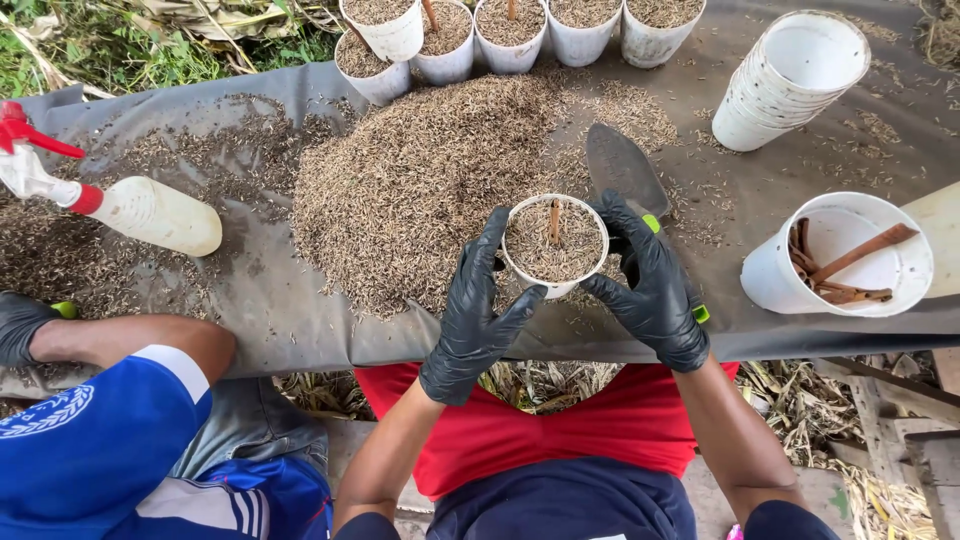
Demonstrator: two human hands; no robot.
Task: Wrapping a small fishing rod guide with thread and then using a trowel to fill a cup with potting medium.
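Both hands, in black gloves, cup a small white cup [553, 243] filled nearly to the rim with brown husk, a short brown stick [554, 220] standing upright in its middle. The cup is at the near edge of the husk pile [420, 180] on the dark sheet covering the bench [300, 310]. The left hand [480, 315] wraps the cup's left wall, its fingers [490, 240] curled and pressed on the rim; the right hand [652, 285] closes on the right wall the same way. A trowel [622, 168] lies just behind the right hand.

To do this step well, keep equal pressure from both sides so the thin wall does not buckle, hold the cup level, and keep the stick vertical and centred while the fill settles.

Filled cups [510, 35] stand in a row at the far edge; a stack of empty cups [790, 75] and a tub of sticks [840, 255] lie to the right. A spray bottle [140, 210] lies to the left, near another person's arm [120, 340].
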